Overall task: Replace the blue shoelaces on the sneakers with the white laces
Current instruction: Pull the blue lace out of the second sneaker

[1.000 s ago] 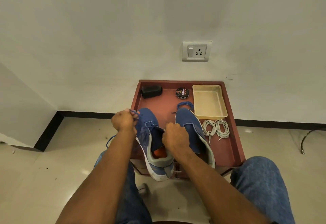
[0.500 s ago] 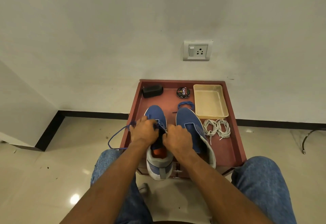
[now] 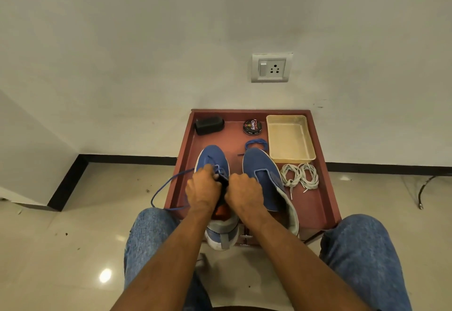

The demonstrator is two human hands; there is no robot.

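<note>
Two blue sneakers stand side by side on a reddish-brown tray table [image 3: 325,203]. My left hand [image 3: 203,189] pinches the blue lace [image 3: 166,184] of the left sneaker [image 3: 211,157] near its lower eyelets; a long loop of that lace hangs off the table's left side. My right hand [image 3: 244,193] grips the tongue and throat of the same sneaker. The right sneaker [image 3: 263,176] has no lace. A coiled blue lace [image 3: 256,144] lies beyond its toe. Two bundled white laces [image 3: 299,176] rest to the right of it.
At the table's back stand a black brush [image 3: 209,125], a round polish tin [image 3: 252,126] and a cream plastic tray [image 3: 289,138]. My knees in jeans [image 3: 359,249] flank the table. A wall with a socket [image 3: 271,67] rises right behind; tiled floor lies to the left.
My left hand came back from the left, where it had drawn the lace out, to the eyelets of the left sneaker. The sneaker now sits flatter; the loose lace loop hangs longer.
</note>
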